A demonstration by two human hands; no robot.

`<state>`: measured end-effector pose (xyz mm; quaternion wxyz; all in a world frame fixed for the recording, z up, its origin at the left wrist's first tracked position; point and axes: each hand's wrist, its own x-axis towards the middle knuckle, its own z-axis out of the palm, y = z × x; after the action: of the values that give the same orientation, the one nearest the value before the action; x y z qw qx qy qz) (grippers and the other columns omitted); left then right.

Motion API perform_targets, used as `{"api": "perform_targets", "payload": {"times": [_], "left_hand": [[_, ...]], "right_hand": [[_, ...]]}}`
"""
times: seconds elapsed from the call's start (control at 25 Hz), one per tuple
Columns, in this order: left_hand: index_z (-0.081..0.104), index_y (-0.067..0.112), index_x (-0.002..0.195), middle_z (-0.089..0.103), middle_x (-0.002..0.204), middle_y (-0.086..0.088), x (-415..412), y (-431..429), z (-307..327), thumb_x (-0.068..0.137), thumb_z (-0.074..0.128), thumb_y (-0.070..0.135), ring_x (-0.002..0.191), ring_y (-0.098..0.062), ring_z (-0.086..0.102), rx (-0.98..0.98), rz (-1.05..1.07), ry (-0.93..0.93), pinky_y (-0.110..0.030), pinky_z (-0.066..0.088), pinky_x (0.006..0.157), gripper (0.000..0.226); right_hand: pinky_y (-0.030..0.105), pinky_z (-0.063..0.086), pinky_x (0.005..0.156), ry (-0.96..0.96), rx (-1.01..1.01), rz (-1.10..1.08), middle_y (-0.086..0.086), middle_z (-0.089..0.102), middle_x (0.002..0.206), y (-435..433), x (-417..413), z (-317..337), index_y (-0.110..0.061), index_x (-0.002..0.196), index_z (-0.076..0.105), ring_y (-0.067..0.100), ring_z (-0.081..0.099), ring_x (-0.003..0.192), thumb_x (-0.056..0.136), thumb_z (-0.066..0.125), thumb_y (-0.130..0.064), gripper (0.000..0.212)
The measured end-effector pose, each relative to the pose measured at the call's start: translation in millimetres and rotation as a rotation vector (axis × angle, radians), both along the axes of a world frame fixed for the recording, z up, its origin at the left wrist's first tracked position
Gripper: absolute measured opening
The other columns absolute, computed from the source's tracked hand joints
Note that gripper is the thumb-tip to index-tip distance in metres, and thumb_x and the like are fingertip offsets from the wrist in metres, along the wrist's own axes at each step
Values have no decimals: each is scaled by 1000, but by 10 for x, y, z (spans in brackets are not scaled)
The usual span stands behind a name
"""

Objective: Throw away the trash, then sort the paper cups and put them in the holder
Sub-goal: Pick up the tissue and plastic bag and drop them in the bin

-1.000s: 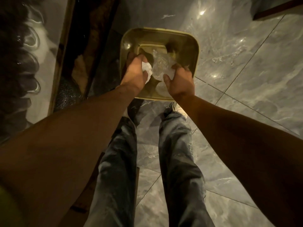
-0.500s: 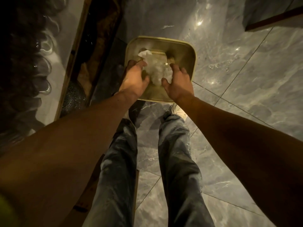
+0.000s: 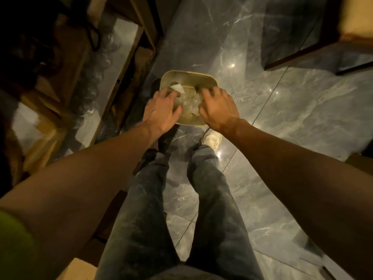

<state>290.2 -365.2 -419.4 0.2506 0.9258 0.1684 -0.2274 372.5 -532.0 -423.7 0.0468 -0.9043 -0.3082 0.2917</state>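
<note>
Head view: trash [image 3: 188, 100] lies in bin [image 3: 189, 74] (between empty hands).

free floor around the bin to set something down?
Bare tile right of the bin, out to the dark cabinet, and behind it. Left is crowded: a shelf stands close beside it. Near side taken by the shoe; both hands hover above the trash.

Both hands hang over the bin [image 3: 188, 76] at twelve o'clock on the marble floor [image 3: 302, 122]. Left hand [image 3: 161, 113] spread at the bin's nine o'clock, right hand [image 3: 219, 110] at three, fingers loose and splayed. Crumpled trash [image 3: 189, 100] lies inside between them. Jeans [image 3: 212, 199] below.
</note>
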Motion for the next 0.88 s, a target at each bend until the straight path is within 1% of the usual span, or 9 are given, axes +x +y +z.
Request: {"api": "perform_targets", "payload": {"times": [0.2,0.32,0.48,0.76,0.88], "left_hand": [[55,16,131,51,132,-12,-40,61,968,97,50,38,122,-32,48,56,-17,-125,-47,40,102,41],[54,16,133,51,134,-13,-65,85,1627,96,49,40,123,-33,48,94,35,-181,-48,39,103,44],[53,18,135,51,134,-11,-112,43,2408,97,46,42,125,-31,47,120,110,-289,-43,37,104,45],[48,21,140,48,141,-7,-76,225,3561,98,44,45,132,-27,43,274,212,-456,-42,34,110,49],[46,19,142,47,143,-9,13,362,3962,99,41,45,134,-27,42,343,219,-518,-43,33,112,50]], "right_hand": [[48,34,106,-121,5,33,21,43,143,-107,130,979,-13,143,39,40,41,129,96,45,-38,54],[48,34,105,-181,51,7,20,42,144,-135,195,1595,-16,145,37,41,41,129,97,44,-41,55],[49,35,105,-263,131,-20,20,42,145,-76,299,2336,-16,146,37,41,42,129,96,44,-46,58],[49,32,107,-408,321,133,20,41,146,286,601,3507,-17,147,36,39,39,133,96,47,-46,60],[49,32,109,-457,398,170,20,41,148,462,723,3906,-17,148,36,38,38,135,96,47,-47,61]]}}
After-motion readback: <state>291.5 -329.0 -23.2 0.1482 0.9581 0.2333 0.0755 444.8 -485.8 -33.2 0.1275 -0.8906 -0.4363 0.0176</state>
